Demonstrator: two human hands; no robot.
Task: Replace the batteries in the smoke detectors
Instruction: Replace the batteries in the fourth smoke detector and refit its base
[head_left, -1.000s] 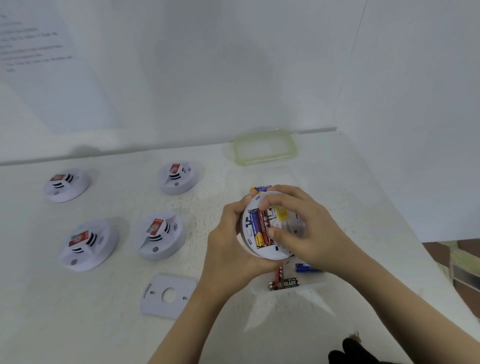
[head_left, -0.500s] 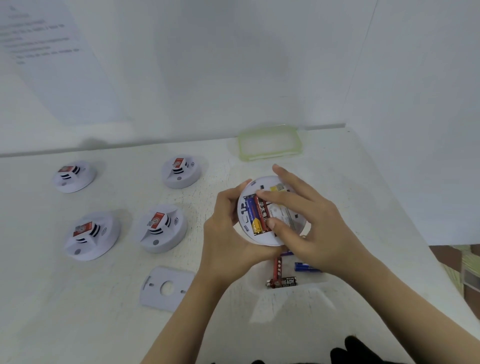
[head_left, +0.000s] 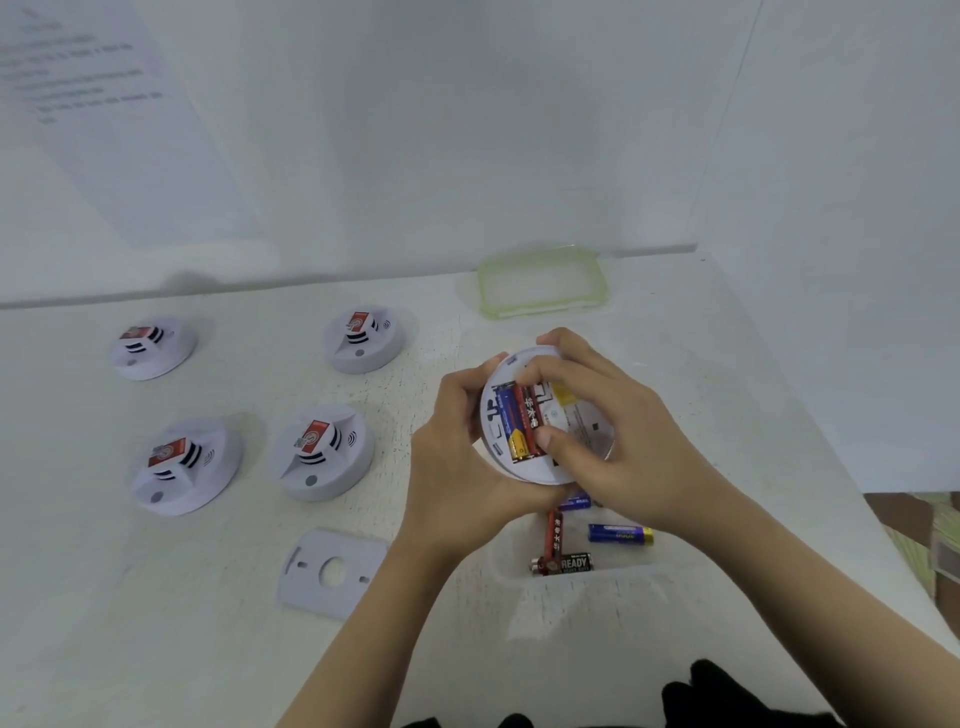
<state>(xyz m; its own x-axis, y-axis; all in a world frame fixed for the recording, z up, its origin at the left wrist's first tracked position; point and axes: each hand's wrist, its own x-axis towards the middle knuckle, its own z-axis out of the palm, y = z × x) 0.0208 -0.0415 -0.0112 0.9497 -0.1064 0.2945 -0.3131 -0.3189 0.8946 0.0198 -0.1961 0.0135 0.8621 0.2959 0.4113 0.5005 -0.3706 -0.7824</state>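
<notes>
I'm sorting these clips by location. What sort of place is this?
Probably a staged test station rather than a home: a plain white table walled by bare white panels, a printed sheet on the back panel, and four identical smoke detectors laid out.

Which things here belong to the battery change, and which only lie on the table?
Job: held detector; batteries in it; loose batteries in clear box; four other detectors; mounting plate.
Lying about: green-rimmed lid; wall sheet.
</notes>
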